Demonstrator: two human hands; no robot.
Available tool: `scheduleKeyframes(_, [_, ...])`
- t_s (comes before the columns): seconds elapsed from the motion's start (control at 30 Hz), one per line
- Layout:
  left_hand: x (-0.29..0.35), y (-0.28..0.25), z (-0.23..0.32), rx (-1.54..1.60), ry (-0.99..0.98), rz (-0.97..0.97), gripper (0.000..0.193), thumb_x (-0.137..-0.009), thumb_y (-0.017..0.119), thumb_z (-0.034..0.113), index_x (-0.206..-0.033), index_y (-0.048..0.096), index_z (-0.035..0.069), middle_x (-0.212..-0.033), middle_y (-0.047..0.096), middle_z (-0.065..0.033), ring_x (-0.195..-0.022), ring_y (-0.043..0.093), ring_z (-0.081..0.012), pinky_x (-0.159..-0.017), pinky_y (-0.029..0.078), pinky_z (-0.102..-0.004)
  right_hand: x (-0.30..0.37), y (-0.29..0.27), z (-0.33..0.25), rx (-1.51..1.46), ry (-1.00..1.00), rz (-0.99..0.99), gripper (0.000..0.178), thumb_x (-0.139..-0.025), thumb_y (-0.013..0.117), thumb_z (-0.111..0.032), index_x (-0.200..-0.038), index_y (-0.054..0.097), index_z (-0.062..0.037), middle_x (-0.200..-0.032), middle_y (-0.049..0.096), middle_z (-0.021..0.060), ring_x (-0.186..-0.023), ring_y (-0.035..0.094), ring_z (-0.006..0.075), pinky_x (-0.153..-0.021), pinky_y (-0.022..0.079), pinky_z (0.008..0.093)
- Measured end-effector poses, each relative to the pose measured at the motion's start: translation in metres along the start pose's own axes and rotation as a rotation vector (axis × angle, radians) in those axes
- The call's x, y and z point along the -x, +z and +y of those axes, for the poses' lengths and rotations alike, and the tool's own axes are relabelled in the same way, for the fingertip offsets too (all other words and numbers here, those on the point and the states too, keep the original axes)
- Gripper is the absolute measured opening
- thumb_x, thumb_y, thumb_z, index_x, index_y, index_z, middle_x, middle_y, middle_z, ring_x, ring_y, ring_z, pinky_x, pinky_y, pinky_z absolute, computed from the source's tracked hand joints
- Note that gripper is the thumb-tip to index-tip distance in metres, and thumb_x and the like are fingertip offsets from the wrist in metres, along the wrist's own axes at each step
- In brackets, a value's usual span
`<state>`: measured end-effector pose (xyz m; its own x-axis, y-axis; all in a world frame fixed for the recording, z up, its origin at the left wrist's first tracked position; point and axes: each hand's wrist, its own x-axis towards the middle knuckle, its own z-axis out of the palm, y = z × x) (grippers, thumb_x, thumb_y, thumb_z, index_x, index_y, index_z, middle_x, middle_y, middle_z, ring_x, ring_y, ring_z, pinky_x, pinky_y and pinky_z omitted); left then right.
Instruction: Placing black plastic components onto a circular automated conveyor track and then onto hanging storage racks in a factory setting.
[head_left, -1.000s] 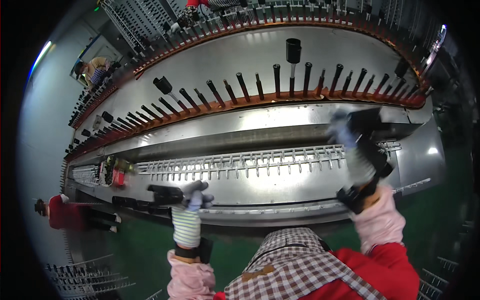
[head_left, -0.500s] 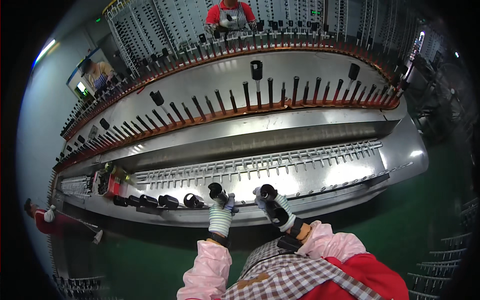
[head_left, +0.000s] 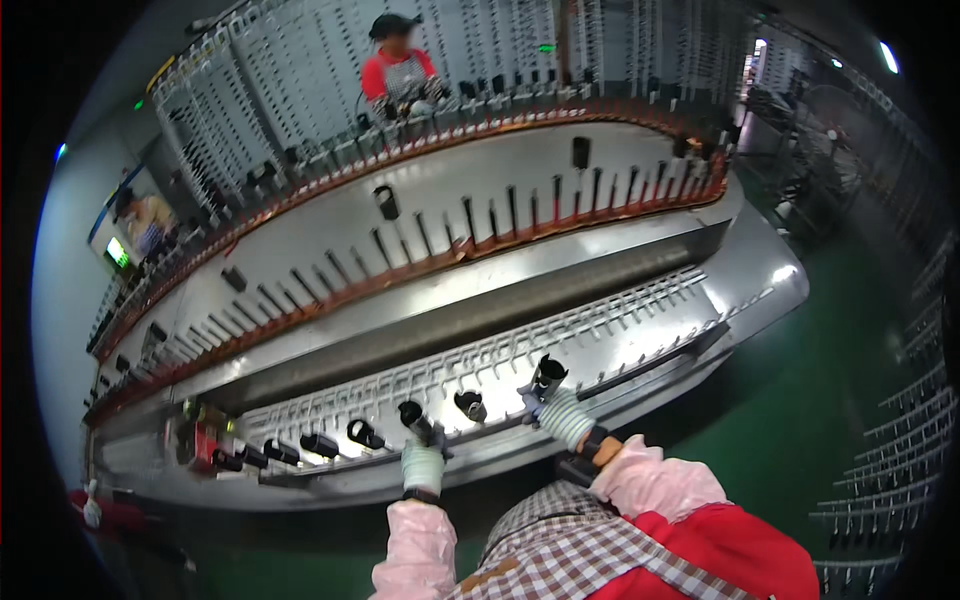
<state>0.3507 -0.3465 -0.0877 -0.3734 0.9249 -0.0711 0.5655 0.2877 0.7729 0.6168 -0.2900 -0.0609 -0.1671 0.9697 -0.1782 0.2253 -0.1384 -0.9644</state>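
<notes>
Hollow black cups, smooth and round with notched open mouths, are the things being handled. The left hand (head_left: 425, 455) has its fingers wrapped around one black cup (head_left: 411, 413), and the right hand (head_left: 557, 407) grips another cup (head_left: 549, 368), held mouth up. Both hands wear pale knitted gloves, and their grips are closed around the cups. Between them, a loose cup (head_left: 469, 405) tilts at the front edge of the bench (head_left: 752, 258), which is shiny bare sheet metal. More cups lean in a row to the left of the left hand, the nearest being a ring-mouthed cup (head_left: 363, 433).

Beyond the hands lies a long silvery rack (head_left: 480, 358) with thin metal prongs, and past it a rust-brown strip (head_left: 462, 252) bristles with upright black and reddish rods. A red box (head_left: 206, 440) sits at the bench's left end. A co-worker (head_left: 403, 72) in red stands across the bench. Both forearms, in pink sleeves, reach forward from below, the right one slanting inward to the left
</notes>
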Motion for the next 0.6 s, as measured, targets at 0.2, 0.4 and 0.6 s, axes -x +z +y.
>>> scheduleKeyframes(0.2, [0.01, 0.017, -0.002, 0.313, -0.078, -0.029, 0.034, -0.087, 0.06, 0.037, -0.082, 0.059, 0.003, -0.05, 0.054, -0.0061, -0.041, 0.052, -0.0149, -0.039, 0.039, -0.0321, 0.01, -0.002, -0.007, 0.042, -0.015, -0.046, 0.024, -0.09, 0.055, -0.015, -0.111, 0.059, -0.0066, -0.07, 0.061, 0.0101, -0.054, 0.06, 0.0177, -0.052, 0.049, 0.0315])
scheduleKeyframes(0.4, [0.046, 0.03, -0.002, 0.084, 0.229, 0.062, 0.026, -0.087, 0.058, 0.016, -0.106, 0.056, -0.001, -0.087, 0.065, -0.0116, -0.07, 0.062, -0.0147, -0.062, 0.049, -0.0288, 0.01, -0.051, -0.009, 0.419, -0.065, -0.127, 0.029, -0.089, 0.055, -0.023, -0.115, 0.056, -0.0088, -0.074, 0.065, 0.0101, -0.061, 0.062, 0.0177, -0.059, 0.05, 0.0349])
scheduleKeyframes(0.6, [0.104, -0.026, 0.277, 0.482, 0.137, -0.541, 0.038, -0.091, 0.054, 0.029, -0.119, 0.054, 0.004, -0.097, 0.062, -0.0092, -0.077, 0.06, -0.0132, -0.07, 0.049, -0.0278, -0.016, -0.116, 0.015, 0.225, -0.189, -0.267, 0.036, -0.088, 0.048, -0.023, -0.124, 0.051, -0.0149, -0.097, 0.063, 0.0196, -0.086, 0.061, 0.0291, -0.076, 0.046, 0.0389])
